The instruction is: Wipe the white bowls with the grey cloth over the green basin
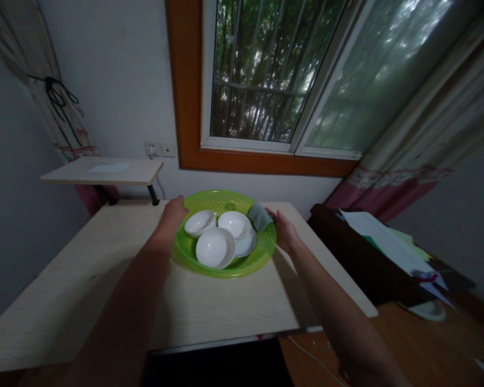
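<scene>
A round green plastic basin stands on the table between my hands. My left hand grips its rim at the far left. My right hand holds the right side of the rim, close to a grey-green cloth lying over the edge. Inside sit white bowls: one at the front, a tilted one on the left, and another at the back. A white plate lies partly under the back bowl. Parts of both hands' fingers are hidden at the rim.
The basin rests on a pale wooden table. A raised shelf on black legs stands at its back left. Behind are a wall socket and a window. Papers lie on a dark piece of furniture at the right.
</scene>
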Tool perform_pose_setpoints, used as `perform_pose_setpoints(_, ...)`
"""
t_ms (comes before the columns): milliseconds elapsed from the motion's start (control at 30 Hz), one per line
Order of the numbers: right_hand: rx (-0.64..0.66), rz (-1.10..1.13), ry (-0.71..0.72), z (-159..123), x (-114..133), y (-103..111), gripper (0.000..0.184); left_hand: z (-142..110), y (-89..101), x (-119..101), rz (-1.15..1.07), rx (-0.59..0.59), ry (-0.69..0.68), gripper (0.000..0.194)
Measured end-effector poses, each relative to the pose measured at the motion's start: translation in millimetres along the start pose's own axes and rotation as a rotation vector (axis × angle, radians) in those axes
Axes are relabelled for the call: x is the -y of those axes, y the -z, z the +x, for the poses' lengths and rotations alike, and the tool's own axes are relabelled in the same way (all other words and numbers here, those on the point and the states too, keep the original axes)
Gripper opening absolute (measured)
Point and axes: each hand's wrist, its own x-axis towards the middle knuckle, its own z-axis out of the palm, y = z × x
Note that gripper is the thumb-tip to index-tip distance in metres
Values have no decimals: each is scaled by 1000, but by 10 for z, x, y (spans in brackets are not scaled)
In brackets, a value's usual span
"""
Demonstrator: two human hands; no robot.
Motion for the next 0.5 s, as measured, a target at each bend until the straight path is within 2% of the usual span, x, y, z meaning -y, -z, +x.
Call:
perform_pose_setpoints(133,-71,13,50,9,-116,-178,42,99,85,75,-108,-126,-8,31)
perform_pose_setpoints(233,-102,-52,102,45,-189,-273,51,-22,159,238,-215,-206,-6,32)
perform_pose_setpoints(300,-122,-80,125,65,-234,-320,56,-218,172,370,-534,-276,41,34)
perform_pose_setpoints(367,-146,-90,136,77,-271,-376,60,-470,153,471,-870,-252,137,46)
perform_pose_setpoints(400,-159,-92,139,81,-286,-412,62,-599,135,499,-1012,-183,192,54)
perform_pose_setpoints(433,-166,-91,137,85,-297,-454,64,-719,112,509,-1106,-121,260,63)
perform_pose_setpoints(500,-154,-75,128,88,-310,-551,66,-909,62,484,-1193,-109,348,76)
